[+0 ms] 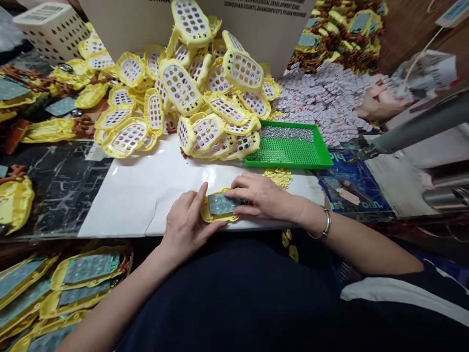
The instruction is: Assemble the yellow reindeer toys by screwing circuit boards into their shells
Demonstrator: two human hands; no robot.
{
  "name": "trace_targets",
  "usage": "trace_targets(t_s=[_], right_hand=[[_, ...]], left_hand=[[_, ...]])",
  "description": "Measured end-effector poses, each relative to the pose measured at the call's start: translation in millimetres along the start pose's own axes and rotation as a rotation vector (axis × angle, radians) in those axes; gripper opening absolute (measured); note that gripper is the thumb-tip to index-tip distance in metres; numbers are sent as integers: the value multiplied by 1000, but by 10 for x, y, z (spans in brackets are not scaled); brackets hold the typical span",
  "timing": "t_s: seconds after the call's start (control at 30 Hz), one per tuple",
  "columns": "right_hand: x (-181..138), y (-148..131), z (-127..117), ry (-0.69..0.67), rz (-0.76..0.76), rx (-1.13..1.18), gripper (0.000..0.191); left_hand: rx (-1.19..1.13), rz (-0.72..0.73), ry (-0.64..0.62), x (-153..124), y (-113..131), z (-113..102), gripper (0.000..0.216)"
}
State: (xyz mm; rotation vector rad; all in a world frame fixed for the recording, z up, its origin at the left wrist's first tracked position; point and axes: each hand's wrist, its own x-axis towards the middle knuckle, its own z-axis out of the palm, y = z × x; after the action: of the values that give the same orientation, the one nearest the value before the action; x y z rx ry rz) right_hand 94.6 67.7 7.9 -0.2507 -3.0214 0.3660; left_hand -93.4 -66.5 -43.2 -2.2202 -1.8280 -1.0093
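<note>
A small yellow plastic casing (205,211) lies on the white sheet (128,195) at the table's front edge, with a grey-green circuit board (219,203) in it. My left hand (183,217) grips the casing's left end, index finger pointing up and away, thumb along the near edge. Over the right end, my right hand (262,195) has its fingers curled onto the board and casing. Those fingers hide the right part of both. Just beyond my right hand sits a little heap of small yellow pieces (280,177).
Behind stand piled yellow casings with white perforated faces (181,88) and a green tray (289,165) of small metal parts. White button pieces (318,98) spread at right, near another person's hand (383,100). A grey bar (414,124) juts in. Board-fitted casings (90,269) lie lower left.
</note>
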Motion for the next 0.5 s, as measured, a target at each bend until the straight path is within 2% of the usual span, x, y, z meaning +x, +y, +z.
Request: trace_targets(t_s=[0.13, 0.27, 0.5], right_hand=[[-23, 32, 33, 54, -22, 17, 38], [-20, 66, 69, 74, -38, 11, 41], [-27, 65, 89, 120, -73, -31, 42]], left_hand=[[-134, 13, -97, -20, -79, -52, 76], [-281, -12, -184, -51, -176, -91, 64], [-319, -22, -160, -54, -183, -76, 60]])
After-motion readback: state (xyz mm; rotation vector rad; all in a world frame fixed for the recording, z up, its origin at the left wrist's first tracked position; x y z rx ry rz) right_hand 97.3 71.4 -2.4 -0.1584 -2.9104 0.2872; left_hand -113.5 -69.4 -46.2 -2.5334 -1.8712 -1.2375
